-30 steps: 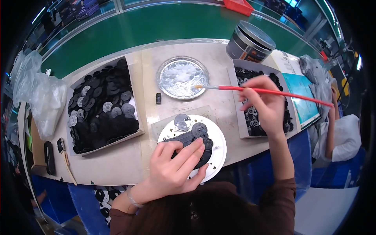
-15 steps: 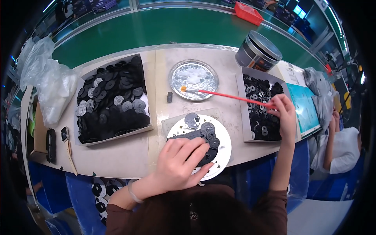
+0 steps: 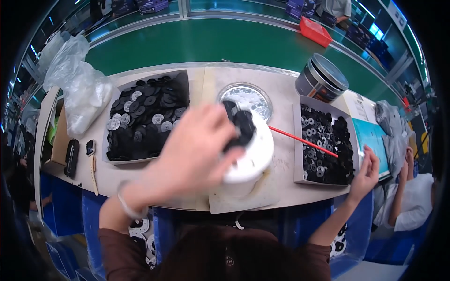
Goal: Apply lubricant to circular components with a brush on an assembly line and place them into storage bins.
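My left hand, blurred by motion, is closed at a black plastic part with small round gears. This part sits against a white round disc, raised off the table and slanted. Beneath the disc a pale square board lies at the table's front edge. My right hand is beside the right edge of a box of small black and grey gears, fingers stretched and apart, with nothing visible in them. A brush with a red handle rests across that box, its bristle end hidden behind the disc.
A box of black and grey discs stands left. Behind the disc is a round metal dish of white paste; a grey tub stands back right. A watch and plastic bag lie left. Another person sits at right.
My left hand has lifted the white disc and black part up and away from me. The right hand has let go of the brush and moved right, toward me.
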Tool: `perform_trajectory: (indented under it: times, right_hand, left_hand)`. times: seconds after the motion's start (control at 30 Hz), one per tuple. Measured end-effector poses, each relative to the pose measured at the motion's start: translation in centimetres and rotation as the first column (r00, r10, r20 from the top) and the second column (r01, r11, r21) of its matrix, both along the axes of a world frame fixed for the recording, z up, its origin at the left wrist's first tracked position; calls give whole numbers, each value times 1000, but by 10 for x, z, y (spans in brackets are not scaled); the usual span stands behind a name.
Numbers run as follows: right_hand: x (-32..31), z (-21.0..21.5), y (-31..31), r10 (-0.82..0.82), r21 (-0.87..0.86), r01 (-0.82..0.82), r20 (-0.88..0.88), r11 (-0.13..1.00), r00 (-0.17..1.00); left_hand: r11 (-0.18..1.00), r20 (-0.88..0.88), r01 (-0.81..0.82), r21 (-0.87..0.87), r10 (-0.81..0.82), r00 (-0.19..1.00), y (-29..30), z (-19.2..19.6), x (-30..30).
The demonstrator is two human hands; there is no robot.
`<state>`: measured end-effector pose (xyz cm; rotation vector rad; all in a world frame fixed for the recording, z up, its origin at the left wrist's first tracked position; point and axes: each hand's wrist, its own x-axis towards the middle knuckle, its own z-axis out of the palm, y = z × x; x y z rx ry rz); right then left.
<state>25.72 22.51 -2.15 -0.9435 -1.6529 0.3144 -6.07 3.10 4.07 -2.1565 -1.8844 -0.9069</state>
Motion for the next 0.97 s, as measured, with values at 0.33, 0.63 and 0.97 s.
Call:
perform_trajectory:
  times: [0.33,0.63,0.97]
  right_hand:
    - [128,-81,89,-346,-214,446,382,869,857]
    - [129,-72,77,-343,-164,435,399,885,850]
    - [184,-119,137,-84,-458,200,261,866,962]
  left_hand:
    - [887,-272,-460,21,448,852,140,-40,-153]
    - [671,-422,-738,-79,648,634,210,-64,-178]
    - [905,313,-406,-130,426,849,96,5,-195]
